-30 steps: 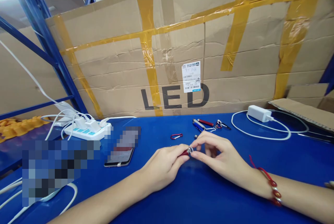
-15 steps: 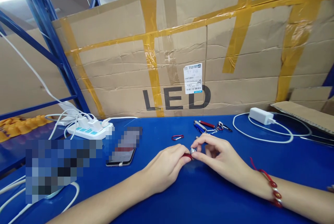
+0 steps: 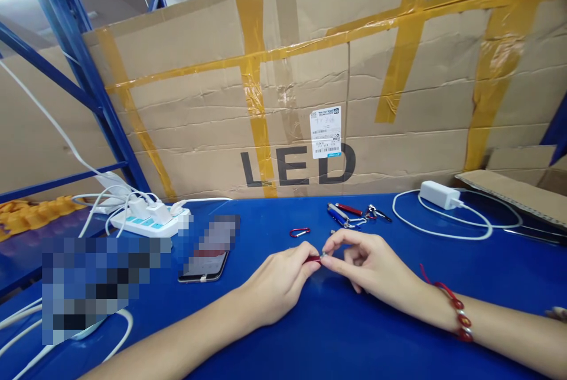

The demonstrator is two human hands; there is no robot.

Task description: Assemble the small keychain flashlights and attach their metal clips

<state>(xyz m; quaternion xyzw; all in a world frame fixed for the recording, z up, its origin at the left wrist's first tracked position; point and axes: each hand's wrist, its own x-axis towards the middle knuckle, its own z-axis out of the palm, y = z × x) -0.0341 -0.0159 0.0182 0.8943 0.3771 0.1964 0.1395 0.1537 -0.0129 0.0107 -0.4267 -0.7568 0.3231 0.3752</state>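
Observation:
My left hand point(image 3: 281, 285) is closed around a small red tube point(image 3: 313, 259), most of which is hidden by the fingers. Thumb and forefinger of my right hand point(image 3: 372, 259) pinch a tiny silver piece point(image 3: 323, 255) at the tube's right end. Just beyond the hands lies a red carabiner point(image 3: 300, 232). Farther back sit blue and silver pen-like tubes point(image 3: 338, 214), another red tube point(image 3: 349, 209) and a dark item with silver metal parts point(image 3: 378, 213). A red beaded bracelet point(image 3: 463, 321) circles my right wrist.
A phone point(image 3: 208, 256) lies at the left, near a white power strip point(image 3: 153, 223) with cables. A white charger point(image 3: 440, 195) and its looped cable are at the back right. A big taped cardboard box point(image 3: 212, 126) stands behind the blue table point(image 3: 354, 344).
The silver piece at the tube's end shows less now between my right fingertips, and those fingers have shifted slightly. Both hands stay together; the whole view has moved a little.

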